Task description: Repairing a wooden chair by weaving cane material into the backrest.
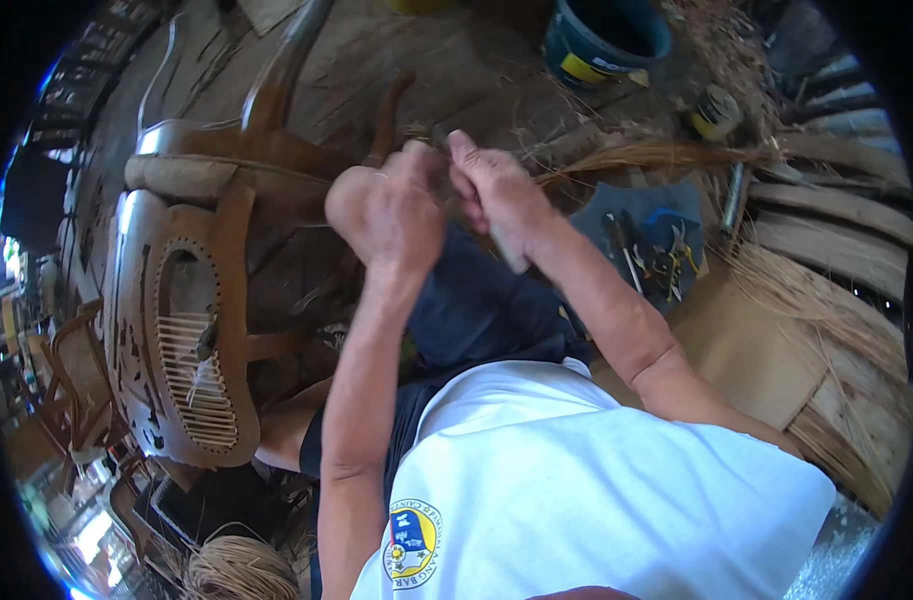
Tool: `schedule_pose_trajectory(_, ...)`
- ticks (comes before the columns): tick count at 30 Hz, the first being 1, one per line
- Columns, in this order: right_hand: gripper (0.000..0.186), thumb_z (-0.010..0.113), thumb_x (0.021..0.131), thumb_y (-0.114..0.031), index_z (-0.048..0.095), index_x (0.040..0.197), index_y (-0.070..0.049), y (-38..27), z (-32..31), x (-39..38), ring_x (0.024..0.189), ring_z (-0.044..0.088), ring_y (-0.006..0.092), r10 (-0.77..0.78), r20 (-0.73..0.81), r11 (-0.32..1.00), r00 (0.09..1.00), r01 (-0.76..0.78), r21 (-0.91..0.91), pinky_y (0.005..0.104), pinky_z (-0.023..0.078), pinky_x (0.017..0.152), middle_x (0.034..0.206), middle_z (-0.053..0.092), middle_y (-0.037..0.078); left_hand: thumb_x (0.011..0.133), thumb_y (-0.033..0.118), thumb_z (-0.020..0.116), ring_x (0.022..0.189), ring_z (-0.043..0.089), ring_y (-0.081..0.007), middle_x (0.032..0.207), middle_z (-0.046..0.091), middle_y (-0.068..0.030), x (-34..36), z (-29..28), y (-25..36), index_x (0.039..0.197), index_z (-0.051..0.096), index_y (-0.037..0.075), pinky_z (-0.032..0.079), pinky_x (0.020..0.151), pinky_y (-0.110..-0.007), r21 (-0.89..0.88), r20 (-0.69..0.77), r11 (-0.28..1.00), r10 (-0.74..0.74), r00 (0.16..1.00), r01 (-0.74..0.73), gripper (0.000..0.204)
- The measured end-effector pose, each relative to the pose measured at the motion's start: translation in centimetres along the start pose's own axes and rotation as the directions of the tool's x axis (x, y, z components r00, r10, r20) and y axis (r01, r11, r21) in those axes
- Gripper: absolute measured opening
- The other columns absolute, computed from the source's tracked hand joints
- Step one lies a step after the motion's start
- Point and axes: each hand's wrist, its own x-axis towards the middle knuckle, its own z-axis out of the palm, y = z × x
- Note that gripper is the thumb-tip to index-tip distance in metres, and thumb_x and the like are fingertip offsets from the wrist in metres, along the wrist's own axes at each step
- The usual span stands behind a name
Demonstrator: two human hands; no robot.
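In front of my lap, my left hand (396, 215) is curled closed and slightly smeared by motion. Whatever lies in its fingers is hidden. Close beside it, my right hand (504, 190) wraps round a tool with a pale handle (510, 252), whose end sticks out below the palm. The tool's working end cannot be made out clearly near my left fingers. To the left, a carved brown wooden chair (232, 300) lies tipped over. Pale cane strands (191, 370) run across part of the oval opening in its back, and small holes line that opening. Neither hand touches the chair.
A grey sheet (601, 205) at right bears yellow-handled pliers (681, 250) and other hand tools. Long cane strips (636, 156) lie behind it. A teal bucket (561, 35) and a small tin (716, 115) stand farther back. A cane coil (238, 572) lies lower left, near other chairs (81, 370).
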Motion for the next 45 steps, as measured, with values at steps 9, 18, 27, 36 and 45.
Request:
schedule_pose_trajectory(9, 0.057, 0.070, 0.088, -0.055, 0.060, 0.099, -0.001, 8.6, -13.9, -4.8, 0.077, 0.068, 0.0254, -0.009, -0.352, 0.636, 0.936, -0.267, -0.724, 0.0372, 0.050, 0.068, 0.080, 0.067, 0.012, 0.099, 0.017, 0.064, 0.068, 0.055, -0.0049, 0.081, 0.067, 0.0009, 1.6, -4.7, -9.2, 0.105, 0.067, 0.003, 0.044, 0.065, -0.022, -0.563, 0.315, 0.638, -0.422, 0.850, 0.526, 0.016)
schedule_pose_trajectory(18, 0.035, 0.064, 0.092, -0.017, 0.049, 0.119, 0.000, 26.8, -24.8, -5.3, 0.108, 0.059, 0.0467, -0.266, -0.586, 0.311, 0.766, -0.507, -0.804, 0.0551, 0.048, 0.088, 0.114, 0.059, 0.027, 0.099, 0.012, 0.063, 0.075, 0.057, -0.0038, 0.084, 0.066, 0.0006, -2.7, -5.4, -7.2, 0.111, 0.064, 0.001, 0.044, 0.070, -0.020, -0.591, 0.451, 0.488, -0.459, 0.765, 0.642, 0.017)
schedule_pose_trajectory(27, 0.036, 0.069, 0.090, -0.024, 0.058, 0.118, -0.004, 28.7, -26.9, -6.7, 0.111, 0.058, 0.0380, -0.191, -0.808, 0.371, 0.557, -0.721, -0.585, 0.0504, 0.049, 0.093, 0.114, 0.060, 0.018, 0.097, 0.011, 0.062, 0.071, 0.058, -0.0060, 0.084, 0.065, -0.0002, -8.1, -8.3, -6.1, 0.104, 0.063, 0.003, 0.045, 0.061, -0.021, -0.624, 0.468, 0.412, -0.484, 0.739, 0.664, 0.012)
schedule_pose_trajectory(36, 0.054, 0.074, 0.085, -0.026, 0.052, 0.125, 0.003, 20.4, -20.6, -2.8, 0.116, 0.055, 0.0364, -0.629, -0.561, 0.438, 0.538, -0.350, -0.828, 0.0474, 0.047, 0.094, 0.118, 0.058, 0.022, 0.095, 0.011, 0.065, 0.067, 0.062, -0.0098, 0.080, 0.067, -0.0025, -11.8, -10.8, -5.9, 0.104, 0.069, 0.002, 0.051, 0.063, -0.025, -0.668, 0.409, 0.274, -0.641, 0.649, 0.692, 0.013)
schedule_pose_trajectory(45, 0.026, 0.061, 0.087, -0.013, 0.060, 0.110, -0.003, 2.9, 10.1, -1.7, 0.098, 0.065, 0.0353, -0.279, 0.794, -0.197, 0.540, 0.777, -0.598, 0.0455, 0.052, 0.083, 0.099, 0.065, 0.017, 0.094, 0.008, 0.061, 0.073, 0.072, -0.0213, 0.080, 0.072, -0.0167, -14.2, -10.5, -5.5, 0.102, 0.068, -0.003, 0.054, 0.069, -0.033, -0.378, 0.317, 0.739, -0.462, 0.828, 0.558, 0.015)
